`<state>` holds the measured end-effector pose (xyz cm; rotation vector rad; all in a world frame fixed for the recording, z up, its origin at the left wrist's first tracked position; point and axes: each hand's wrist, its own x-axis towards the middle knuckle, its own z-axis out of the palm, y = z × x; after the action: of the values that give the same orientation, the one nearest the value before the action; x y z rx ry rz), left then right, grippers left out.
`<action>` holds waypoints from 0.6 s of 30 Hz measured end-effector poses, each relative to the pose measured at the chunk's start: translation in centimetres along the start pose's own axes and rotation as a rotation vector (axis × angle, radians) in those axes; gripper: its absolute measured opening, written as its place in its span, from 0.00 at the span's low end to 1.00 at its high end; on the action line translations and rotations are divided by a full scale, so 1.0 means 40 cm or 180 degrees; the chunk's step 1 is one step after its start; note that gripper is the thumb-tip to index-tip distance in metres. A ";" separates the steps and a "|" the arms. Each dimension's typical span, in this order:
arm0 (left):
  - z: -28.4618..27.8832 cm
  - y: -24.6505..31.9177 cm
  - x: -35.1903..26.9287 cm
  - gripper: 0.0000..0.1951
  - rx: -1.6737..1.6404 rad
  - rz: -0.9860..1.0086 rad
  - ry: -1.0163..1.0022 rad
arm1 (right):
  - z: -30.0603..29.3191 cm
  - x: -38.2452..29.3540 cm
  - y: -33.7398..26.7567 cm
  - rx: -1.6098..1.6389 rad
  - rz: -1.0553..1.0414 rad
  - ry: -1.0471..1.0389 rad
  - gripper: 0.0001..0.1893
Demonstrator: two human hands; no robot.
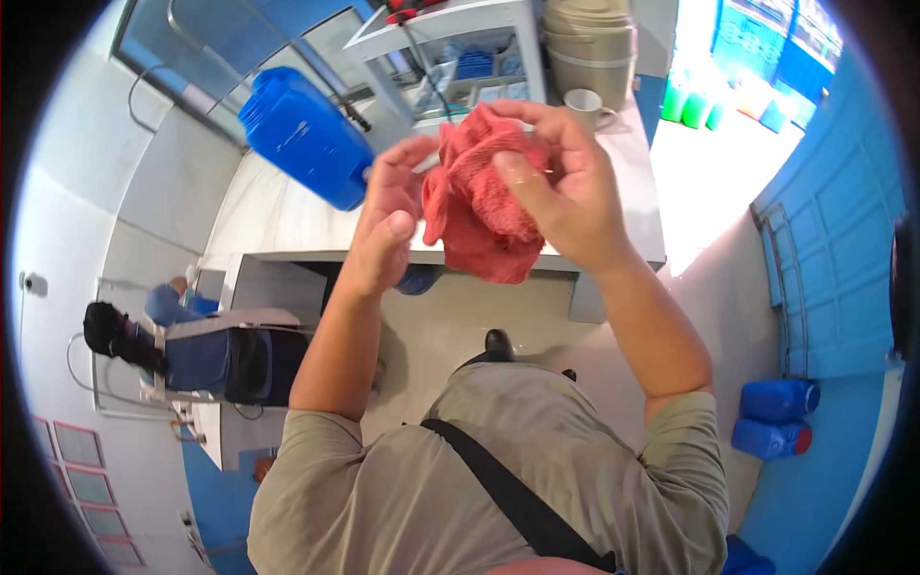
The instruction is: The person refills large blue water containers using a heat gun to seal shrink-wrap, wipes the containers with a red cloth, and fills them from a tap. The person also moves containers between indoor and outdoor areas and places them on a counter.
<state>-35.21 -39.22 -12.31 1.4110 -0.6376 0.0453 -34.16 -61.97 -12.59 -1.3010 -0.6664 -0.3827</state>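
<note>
A crumpled red cloth (489,208) hangs in front of me, above the front edge of the counter. My right hand (575,172) grips it from the right, thumb pressed on its front and fingers behind. Drops on the thumb look wet. To the left of the cloth is my left hand (392,208), its thumb and fingers apart and its palm turned inward. Those fingertips reach the cloth's left edge; whether they touch it is unclear.
A blue plastic jerrycan (309,140) lies tilted on the white counter (251,215). A white mug (583,108) stands beside a beige drink cooler (589,50). Behind is a white shelf unit (460,29). A person (208,352) works at the left. Blue jerrycans (776,417) sit by the right wall.
</note>
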 end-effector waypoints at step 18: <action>-0.439 0.121 -0.107 0.11 0.2702 0.0930 0.1023 | 0.506 0.275 0.102 -0.1488 -0.0309 -0.1445 0.13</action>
<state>-33.94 -20.68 -10.25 2.0445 -0.5686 0.8406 -28.12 -40.34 -6.14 -1.8318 -1.0665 -0.3342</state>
